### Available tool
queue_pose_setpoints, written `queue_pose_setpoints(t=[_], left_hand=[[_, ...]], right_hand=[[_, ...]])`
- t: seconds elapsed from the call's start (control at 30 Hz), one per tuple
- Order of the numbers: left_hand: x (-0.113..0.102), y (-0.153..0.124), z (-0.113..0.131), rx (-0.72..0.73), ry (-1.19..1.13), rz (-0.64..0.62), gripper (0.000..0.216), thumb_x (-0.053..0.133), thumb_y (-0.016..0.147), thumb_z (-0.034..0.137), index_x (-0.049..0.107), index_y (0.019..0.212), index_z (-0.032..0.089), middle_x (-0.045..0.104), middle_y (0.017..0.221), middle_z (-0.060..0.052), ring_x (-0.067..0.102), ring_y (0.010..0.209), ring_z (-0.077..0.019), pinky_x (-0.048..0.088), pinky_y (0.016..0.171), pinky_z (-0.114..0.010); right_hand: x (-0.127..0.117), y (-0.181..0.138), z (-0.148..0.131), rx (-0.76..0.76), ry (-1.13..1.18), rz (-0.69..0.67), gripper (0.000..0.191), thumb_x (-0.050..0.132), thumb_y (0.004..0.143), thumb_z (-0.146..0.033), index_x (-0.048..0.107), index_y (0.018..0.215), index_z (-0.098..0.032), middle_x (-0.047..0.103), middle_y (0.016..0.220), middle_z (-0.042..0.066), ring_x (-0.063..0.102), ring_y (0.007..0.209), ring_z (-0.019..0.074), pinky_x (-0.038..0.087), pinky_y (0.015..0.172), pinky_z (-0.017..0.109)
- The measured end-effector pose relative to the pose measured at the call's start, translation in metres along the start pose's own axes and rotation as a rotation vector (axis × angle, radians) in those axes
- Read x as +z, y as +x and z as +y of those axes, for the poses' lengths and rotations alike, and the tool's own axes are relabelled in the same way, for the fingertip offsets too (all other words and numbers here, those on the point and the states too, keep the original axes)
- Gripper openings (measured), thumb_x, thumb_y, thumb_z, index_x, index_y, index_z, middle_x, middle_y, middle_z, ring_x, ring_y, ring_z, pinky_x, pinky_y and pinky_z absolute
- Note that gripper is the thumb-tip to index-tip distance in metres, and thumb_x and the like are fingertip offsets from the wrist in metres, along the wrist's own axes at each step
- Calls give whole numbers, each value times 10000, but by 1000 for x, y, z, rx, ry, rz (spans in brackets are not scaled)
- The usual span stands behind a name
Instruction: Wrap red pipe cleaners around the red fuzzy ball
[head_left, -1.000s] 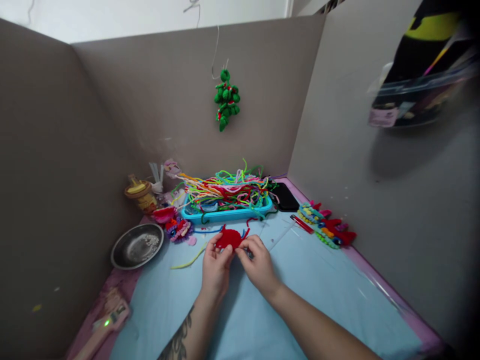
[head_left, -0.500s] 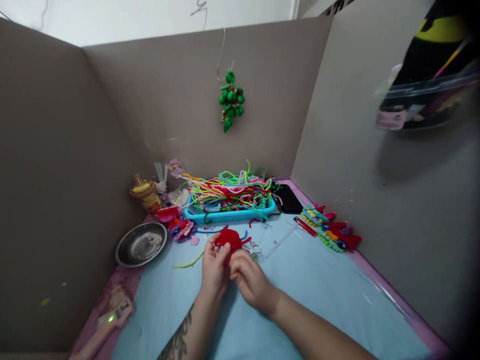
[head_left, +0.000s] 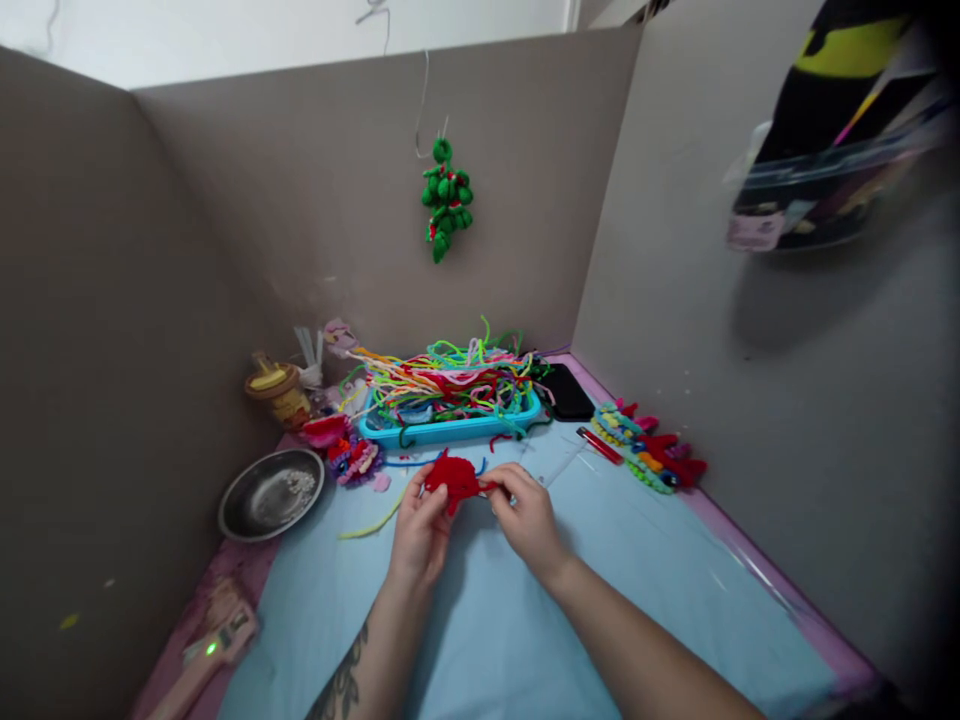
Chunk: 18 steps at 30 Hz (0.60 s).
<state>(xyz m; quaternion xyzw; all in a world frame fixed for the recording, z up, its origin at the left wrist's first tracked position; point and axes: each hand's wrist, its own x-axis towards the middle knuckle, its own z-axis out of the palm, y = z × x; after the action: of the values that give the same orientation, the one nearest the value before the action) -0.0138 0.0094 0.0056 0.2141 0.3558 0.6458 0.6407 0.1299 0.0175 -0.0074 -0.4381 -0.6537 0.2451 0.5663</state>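
Note:
A small red piece, fuzzy like chenille yarn work (head_left: 454, 477), is held above the blue table cover. My left hand (head_left: 420, 530) grips it from the left, thumb on the near face and fingers behind. My right hand (head_left: 527, 512) has its thumb and fingertips pinched on a short red end at the piece's right side. Behind the hands a blue strand (head_left: 409, 463) lies on the cover, and a yellow-green strand (head_left: 369, 530) is left of my left hand. The scissors seen earlier are hidden behind my right hand.
A blue tray (head_left: 450, 432) heaped with coloured strands stands at the back. At left are a metal bowl (head_left: 251, 505) with small pale bits and a pink glue gun (head_left: 217, 645). A red cutter (head_left: 600, 446), a black phone (head_left: 568, 392) and colourful crocheted pieces (head_left: 652, 455) lie right.
My right hand has moved up and right, from below the red piece to its right-hand end. My left hand keeps its hold. The view has shifted slightly.

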Motion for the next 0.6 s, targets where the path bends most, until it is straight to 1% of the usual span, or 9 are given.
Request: queue_pose_setpoints(t=[0.13,0.2,0.23,0.33,0.4,0.5,0.6], left_hand=[[1,-2,0,-18,-33,-48,441,724,650,176,512,1035,210,688,995,-72,658,930,-207,472,889,-376],[1,-2,0,-25,-41,-59,442,722,658,184,512,1046,208,684,1006,-77,655,937,-205,466,898,-368],[1,-1,1,-23,-41,-56,440,720,662,187,513,1049,206,682,1009,-78,653,942,-203,464,901,-360],[0,0,1,8,-32,-27,431,721,663,187,516,1041,207,683,1002,-68,652,938,-190,467,889,-340],[-1,1,1,38,-15,-13,433,725,659,185,516,1038,209,687,989,-61,655,920,-185,479,862,-332],[0,0,1,68,27,-21,447,739,646,184,523,1037,203,695,971,-68,659,898,-189,490,822,-320],[1,-2,0,84,58,-39,456,750,636,183,528,1034,195,699,965,-81,660,887,-195,491,804,-316]], right_hand=[[11,-5,1,197,173,106,44,590,772,-227,599,754,-189,617,667,6,560,607,147,469,584,269],[15,-6,0,261,265,116,96,630,746,-254,568,716,-187,606,642,-3,559,589,143,471,569,263],[16,-6,0,261,273,109,112,642,738,-257,564,698,-187,606,657,2,560,602,145,472,576,266],[11,-3,-4,184,144,94,83,662,723,-240,596,712,-191,587,750,16,533,636,143,455,593,267],[6,-1,-6,122,38,88,71,651,736,-223,621,796,-200,554,763,11,510,643,142,440,597,265],[0,-1,-9,49,-29,33,125,578,801,-204,619,919,-214,551,751,10,515,664,152,436,623,273],[-2,-1,-10,-15,-69,-26,106,515,844,-201,619,854,-217,581,759,26,537,722,172,435,663,290]])
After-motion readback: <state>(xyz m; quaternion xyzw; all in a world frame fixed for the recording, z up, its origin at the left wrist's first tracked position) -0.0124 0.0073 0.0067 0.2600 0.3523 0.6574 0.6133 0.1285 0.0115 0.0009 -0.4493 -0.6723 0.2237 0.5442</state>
